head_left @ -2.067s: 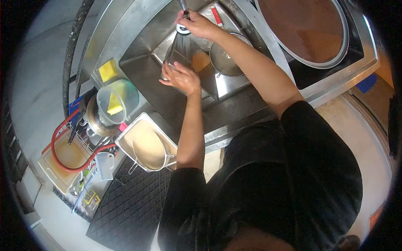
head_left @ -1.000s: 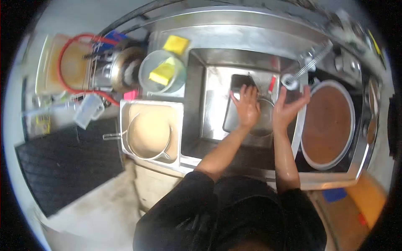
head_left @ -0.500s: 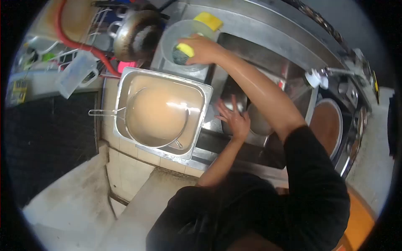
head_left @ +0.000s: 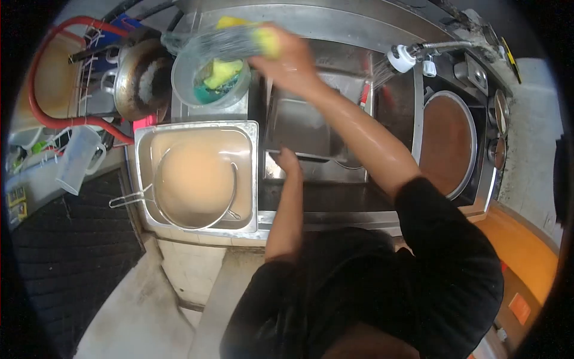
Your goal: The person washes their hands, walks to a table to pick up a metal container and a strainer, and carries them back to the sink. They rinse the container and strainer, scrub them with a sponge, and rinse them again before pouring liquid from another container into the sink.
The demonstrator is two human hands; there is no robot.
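Observation:
My right hand (head_left: 290,63) is closed on a yellow sponge (head_left: 268,42) with a dark grey-green scouring side, smeared by motion, above the back of a clear plastic bowl (head_left: 179,84). Inside the bowl lie a yellow-green sponge (head_left: 222,73) and some green liquid or scrubber that I cannot make out. My left hand (head_left: 289,161) is closed at the near edge of a rectangular metal pan (head_left: 302,122), which sits tilted in the steel sink (head_left: 335,194). Its fingertips are partly hidden.
Left of the sink stands a steel tub (head_left: 254,179) of cloudy water with a large strainer (head_left: 232,179) in it. A spray tap (head_left: 402,58) runs at the back right. A round brown-filled container (head_left: 445,146) stands right; a used pot (head_left: 140,81) stands at far left.
My right hand has lifted the sponge out of the bowl, up and back. My left hand, spread over the sink before, has closed at the pan's edge. The view has shifted right.

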